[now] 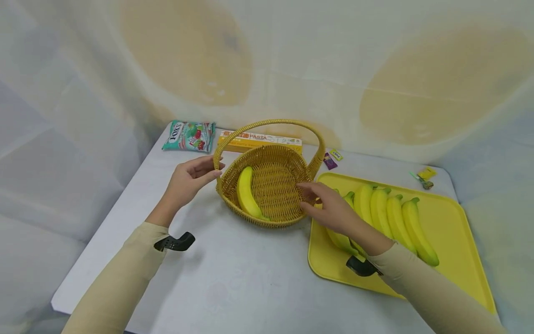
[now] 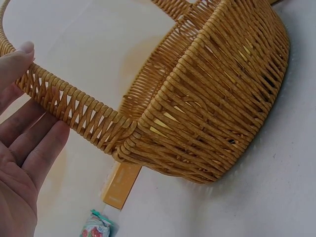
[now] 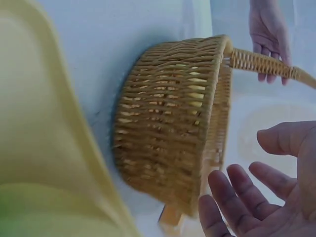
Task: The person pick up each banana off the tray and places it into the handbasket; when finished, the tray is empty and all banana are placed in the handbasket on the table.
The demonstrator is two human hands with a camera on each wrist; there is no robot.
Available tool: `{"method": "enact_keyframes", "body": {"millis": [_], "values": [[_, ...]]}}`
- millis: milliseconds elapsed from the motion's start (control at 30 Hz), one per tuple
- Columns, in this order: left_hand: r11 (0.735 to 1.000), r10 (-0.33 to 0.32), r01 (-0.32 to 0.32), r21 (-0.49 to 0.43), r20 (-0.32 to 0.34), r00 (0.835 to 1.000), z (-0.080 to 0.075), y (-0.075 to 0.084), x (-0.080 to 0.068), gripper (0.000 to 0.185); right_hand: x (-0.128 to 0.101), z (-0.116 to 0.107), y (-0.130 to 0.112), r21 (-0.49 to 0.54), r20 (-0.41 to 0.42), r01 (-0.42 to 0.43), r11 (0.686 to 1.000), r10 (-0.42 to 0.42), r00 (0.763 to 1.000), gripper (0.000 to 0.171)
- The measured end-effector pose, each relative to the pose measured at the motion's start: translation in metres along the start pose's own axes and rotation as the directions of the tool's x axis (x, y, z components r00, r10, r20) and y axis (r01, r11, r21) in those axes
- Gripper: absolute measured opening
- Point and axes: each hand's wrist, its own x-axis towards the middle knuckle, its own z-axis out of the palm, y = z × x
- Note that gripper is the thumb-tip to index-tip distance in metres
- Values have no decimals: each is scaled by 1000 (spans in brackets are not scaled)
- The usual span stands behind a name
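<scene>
Nearest, your right hand point(image 1: 333, 211) hangs empty with fingers spread over the tray point(image 1: 454, 260), by the basket point(image 1: 273, 204) rim; four bananas point(image 1: 390, 215) show plainly beside it, with more under your wrist. Your left hand point(image 1: 189, 178), fingers straight, steadies the handle. Inside lies one banana point(image 1: 246, 192). Beyond: one pasta box point(image 1: 260, 139), one candy bag point(image 1: 189, 136).

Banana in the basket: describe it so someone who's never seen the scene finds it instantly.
Start at the white table and find the round woven wicker basket with the arched handle, left of the yellow tray. Inside it, along the left side, lies a single yellow banana. It is the only banana in the basket; all the others lie side by side on the tray.
</scene>
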Motion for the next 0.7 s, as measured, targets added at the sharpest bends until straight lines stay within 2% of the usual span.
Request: {"method": "enact_keyframes", "body": {"millis": [233, 500, 700], "values": [[1000, 3, -3, -23, 3, 1000, 1, 0, 0, 47, -34, -15, 25, -21, -47, -67, 998, 66, 997, 50], [1000, 10, -10, -11, 8, 1000, 0, -1, 0, 44, -72, -47, 55, -50, -154, -112, 992, 104, 983, 48], [1000, 8, -7, -6, 7, 1000, 0, 1, -1, 47, -101, -69, 82, -101, -186, -169, 981, 148, 971, 52]]}}
